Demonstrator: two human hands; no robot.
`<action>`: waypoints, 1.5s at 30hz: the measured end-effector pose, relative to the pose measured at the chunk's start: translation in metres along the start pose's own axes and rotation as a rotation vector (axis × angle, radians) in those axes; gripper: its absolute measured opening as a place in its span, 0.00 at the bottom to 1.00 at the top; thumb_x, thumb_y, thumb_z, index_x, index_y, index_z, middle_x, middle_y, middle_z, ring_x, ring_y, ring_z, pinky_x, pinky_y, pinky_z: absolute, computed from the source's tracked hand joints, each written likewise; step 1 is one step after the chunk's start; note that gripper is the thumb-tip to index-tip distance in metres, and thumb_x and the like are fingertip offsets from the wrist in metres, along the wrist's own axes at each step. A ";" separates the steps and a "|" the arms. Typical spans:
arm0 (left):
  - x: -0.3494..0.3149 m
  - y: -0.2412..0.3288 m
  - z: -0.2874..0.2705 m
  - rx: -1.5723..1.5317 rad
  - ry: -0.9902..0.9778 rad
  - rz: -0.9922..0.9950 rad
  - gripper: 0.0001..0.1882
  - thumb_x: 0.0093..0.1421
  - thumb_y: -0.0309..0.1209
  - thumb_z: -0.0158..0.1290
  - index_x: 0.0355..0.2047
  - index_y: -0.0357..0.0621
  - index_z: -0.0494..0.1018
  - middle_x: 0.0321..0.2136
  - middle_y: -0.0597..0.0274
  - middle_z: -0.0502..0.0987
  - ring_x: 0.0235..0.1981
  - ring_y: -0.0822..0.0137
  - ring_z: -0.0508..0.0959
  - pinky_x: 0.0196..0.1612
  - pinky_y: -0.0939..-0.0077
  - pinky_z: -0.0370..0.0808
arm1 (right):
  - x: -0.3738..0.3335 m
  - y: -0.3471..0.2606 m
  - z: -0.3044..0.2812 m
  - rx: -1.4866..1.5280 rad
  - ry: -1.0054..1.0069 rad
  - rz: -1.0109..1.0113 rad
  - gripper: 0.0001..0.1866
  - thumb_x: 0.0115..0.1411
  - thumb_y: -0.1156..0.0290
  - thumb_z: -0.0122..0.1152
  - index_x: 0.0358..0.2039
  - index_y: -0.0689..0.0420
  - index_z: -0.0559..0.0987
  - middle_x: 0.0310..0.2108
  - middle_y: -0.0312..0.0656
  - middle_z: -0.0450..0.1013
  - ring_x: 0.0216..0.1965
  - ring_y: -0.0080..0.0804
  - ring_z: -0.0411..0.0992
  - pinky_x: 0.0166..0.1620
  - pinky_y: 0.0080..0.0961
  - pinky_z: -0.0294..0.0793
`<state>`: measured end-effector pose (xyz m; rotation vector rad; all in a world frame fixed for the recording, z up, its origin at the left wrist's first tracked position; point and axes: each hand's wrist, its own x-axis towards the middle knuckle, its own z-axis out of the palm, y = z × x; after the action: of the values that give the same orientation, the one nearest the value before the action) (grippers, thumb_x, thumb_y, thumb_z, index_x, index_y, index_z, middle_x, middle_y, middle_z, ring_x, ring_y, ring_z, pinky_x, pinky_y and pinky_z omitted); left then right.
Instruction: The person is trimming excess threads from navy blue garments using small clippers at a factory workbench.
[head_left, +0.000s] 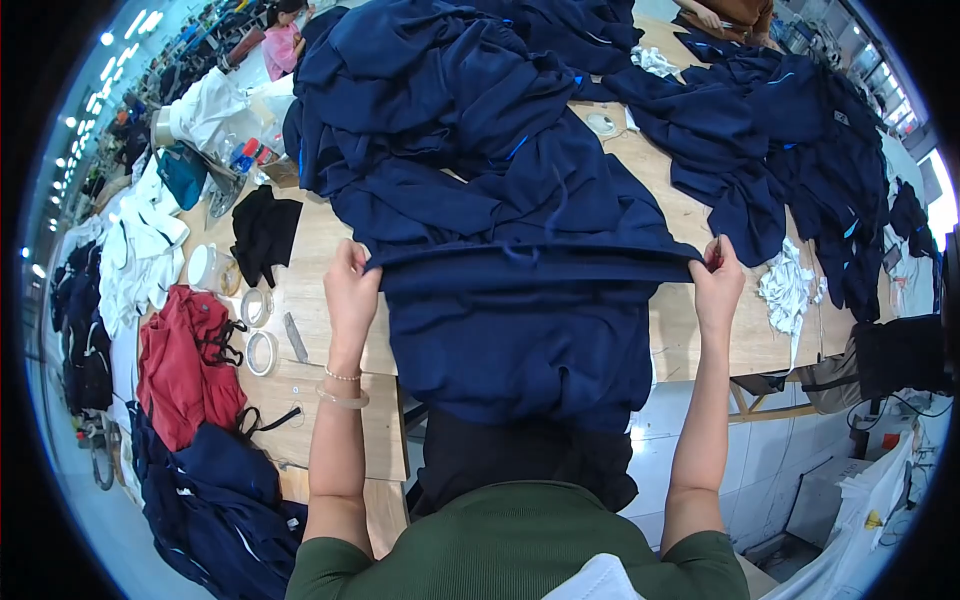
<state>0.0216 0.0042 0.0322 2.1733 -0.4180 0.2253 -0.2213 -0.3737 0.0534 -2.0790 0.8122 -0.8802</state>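
A pair of navy drawstring pants (520,345) lies over the table's near edge and hangs down onto my lap. Its waistband (590,268) is pulled out straight from side to side, with a cord showing at its middle. At the band's left end my left hand (348,290) is closed, pinching the cloth between thumb and fingers. My right hand (718,285) pinches the opposite end the same way. Directly beyond the band rises a large heap of navy garments (430,100), touching the pants and hiding where some of their cloth ends.
Left on the wooden table (345,420) are tape rolls (261,352), a grey blade-like tool (296,337), black cloth (265,230) and a red garment (190,370). White scraps (788,285) and more navy garments (740,130) lie right. A person in pink (283,48) is far left; another person's hand (708,18) shows far right.
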 end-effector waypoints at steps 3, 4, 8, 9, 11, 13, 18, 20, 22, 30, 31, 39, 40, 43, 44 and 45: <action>0.028 0.008 -0.006 0.028 0.052 0.065 0.09 0.44 0.20 0.52 0.26 0.40 0.63 0.16 0.60 0.62 0.18 0.70 0.65 0.25 0.75 0.63 | 0.017 -0.011 0.003 -0.057 0.111 -0.076 0.11 0.46 0.84 0.55 0.27 0.60 0.64 0.21 0.34 0.55 0.24 0.21 0.54 0.29 0.17 0.58; 0.047 0.013 -0.012 0.041 0.041 0.083 0.09 0.44 0.21 0.52 0.26 0.40 0.63 0.16 0.60 0.62 0.19 0.69 0.65 0.25 0.75 0.64 | 0.033 -0.013 0.001 -0.072 0.101 -0.115 0.10 0.45 0.84 0.55 0.28 0.60 0.65 0.21 0.34 0.55 0.24 0.20 0.55 0.29 0.17 0.57; 0.109 0.048 -0.045 0.047 0.192 0.333 0.09 0.46 0.23 0.54 0.27 0.39 0.65 0.17 0.62 0.64 0.19 0.70 0.66 0.25 0.76 0.65 | 0.087 -0.072 -0.030 -0.175 0.214 -0.370 0.10 0.45 0.82 0.55 0.31 0.60 0.74 0.18 0.37 0.61 0.21 0.20 0.60 0.27 0.19 0.62; 0.112 0.066 -0.059 0.048 0.250 0.371 0.09 0.47 0.23 0.55 0.27 0.39 0.66 0.17 0.62 0.65 0.19 0.70 0.66 0.25 0.76 0.65 | 0.091 -0.083 -0.042 -0.070 0.242 -0.383 0.09 0.48 0.82 0.57 0.33 0.59 0.76 0.20 0.33 0.64 0.23 0.18 0.61 0.28 0.17 0.62; 0.082 0.093 -0.063 -0.149 0.335 0.266 0.08 0.49 0.22 0.54 0.27 0.39 0.65 0.18 0.62 0.66 0.19 0.69 0.65 0.25 0.75 0.65 | 0.079 -0.093 -0.056 0.051 0.397 -0.508 0.11 0.51 0.84 0.58 0.36 0.59 0.77 0.28 0.29 0.67 0.26 0.16 0.61 0.30 0.13 0.62; 0.054 0.067 -0.054 0.212 0.458 0.436 0.08 0.47 0.17 0.49 0.25 0.40 0.62 0.17 0.59 0.63 0.18 0.63 0.63 0.24 0.71 0.63 | 0.052 -0.073 -0.047 -0.091 0.538 -0.538 0.14 0.50 0.87 0.57 0.38 0.59 0.76 0.30 0.33 0.70 0.25 0.20 0.65 0.30 0.17 0.66; -0.047 -0.034 0.015 0.386 -0.038 0.074 0.09 0.47 0.23 0.55 0.25 0.41 0.64 0.20 0.49 0.70 0.23 0.47 0.72 0.27 0.60 0.68 | -0.066 0.048 0.022 -0.372 -0.009 -0.232 0.19 0.48 0.82 0.57 0.42 0.54 0.74 0.28 0.45 0.75 0.28 0.40 0.77 0.33 0.32 0.74; -0.069 -0.040 0.023 0.411 -0.146 0.004 0.11 0.48 0.25 0.58 0.26 0.41 0.64 0.21 0.49 0.71 0.23 0.47 0.73 0.27 0.60 0.69 | -0.088 0.057 0.027 -0.399 -0.127 -0.181 0.20 0.48 0.80 0.59 0.44 0.53 0.73 0.28 0.46 0.75 0.28 0.41 0.77 0.33 0.33 0.74; -0.077 -0.042 0.024 0.297 -0.195 0.005 0.16 0.48 0.31 0.64 0.27 0.40 0.65 0.21 0.51 0.72 0.23 0.51 0.73 0.27 0.63 0.70 | -0.095 0.052 0.027 -0.383 -0.122 -0.046 0.22 0.51 0.74 0.65 0.47 0.53 0.71 0.28 0.46 0.75 0.29 0.41 0.76 0.34 0.32 0.74; -0.075 0.019 -0.019 0.088 -0.247 -0.136 0.13 0.51 0.26 0.64 0.31 0.37 0.69 0.25 0.56 0.72 0.27 0.62 0.73 0.33 0.70 0.72 | -0.091 0.006 -0.001 -0.127 -0.166 0.153 0.16 0.55 0.71 0.67 0.43 0.57 0.75 0.21 0.33 0.59 0.23 0.21 0.57 0.28 0.18 0.60; -0.078 0.031 -0.012 0.089 -0.247 -0.137 0.13 0.51 0.26 0.64 0.31 0.37 0.69 0.25 0.56 0.72 0.27 0.62 0.73 0.33 0.70 0.72 | -0.092 0.000 0.000 -0.126 -0.167 0.153 0.16 0.55 0.71 0.67 0.43 0.57 0.75 0.21 0.33 0.59 0.23 0.21 0.57 0.28 0.18 0.60; -0.083 0.073 0.070 0.213 -0.390 0.522 0.15 0.46 0.26 0.64 0.34 0.45 0.73 0.49 0.58 0.69 0.54 0.54 0.66 0.52 0.60 0.65 | -0.087 -0.019 0.022 0.176 -0.139 0.098 0.06 0.58 0.81 0.59 0.36 0.63 0.77 0.27 0.33 0.70 0.27 0.15 0.62 0.31 0.14 0.63; -0.082 0.073 0.067 0.218 -0.387 0.538 0.14 0.46 0.27 0.64 0.32 0.45 0.72 0.48 0.59 0.70 0.53 0.54 0.67 0.50 0.62 0.65 | -0.086 -0.017 0.018 0.159 -0.116 0.124 0.05 0.58 0.81 0.59 0.36 0.63 0.77 0.28 0.34 0.71 0.27 0.15 0.63 0.32 0.14 0.64; -0.086 0.074 0.053 0.247 -0.351 0.583 0.12 0.46 0.27 0.64 0.28 0.45 0.71 0.46 0.62 0.71 0.51 0.57 0.69 0.48 0.63 0.64 | -0.088 0.007 0.010 0.241 -0.057 0.155 0.06 0.59 0.81 0.57 0.37 0.63 0.77 0.28 0.33 0.71 0.28 0.15 0.64 0.32 0.15 0.65; -0.090 0.075 0.046 0.266 -0.374 0.581 0.11 0.47 0.27 0.63 0.28 0.45 0.71 0.45 0.62 0.71 0.51 0.57 0.69 0.49 0.63 0.63 | -0.089 0.011 0.006 0.220 -0.047 0.173 0.05 0.59 0.80 0.57 0.37 0.63 0.78 0.28 0.33 0.71 0.28 0.15 0.63 0.32 0.15 0.64; -0.096 0.077 0.035 0.292 -0.394 0.575 0.11 0.47 0.27 0.63 0.27 0.45 0.71 0.45 0.63 0.72 0.51 0.58 0.69 0.49 0.63 0.63 | -0.090 0.015 0.004 0.226 -0.052 0.176 0.05 0.59 0.80 0.57 0.37 0.63 0.78 0.28 0.33 0.71 0.28 0.15 0.63 0.32 0.15 0.64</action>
<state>-0.0960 -0.0463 0.0391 2.3338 -1.3065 0.1767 -0.2733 -0.3118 0.0101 -1.7977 0.8145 -0.7808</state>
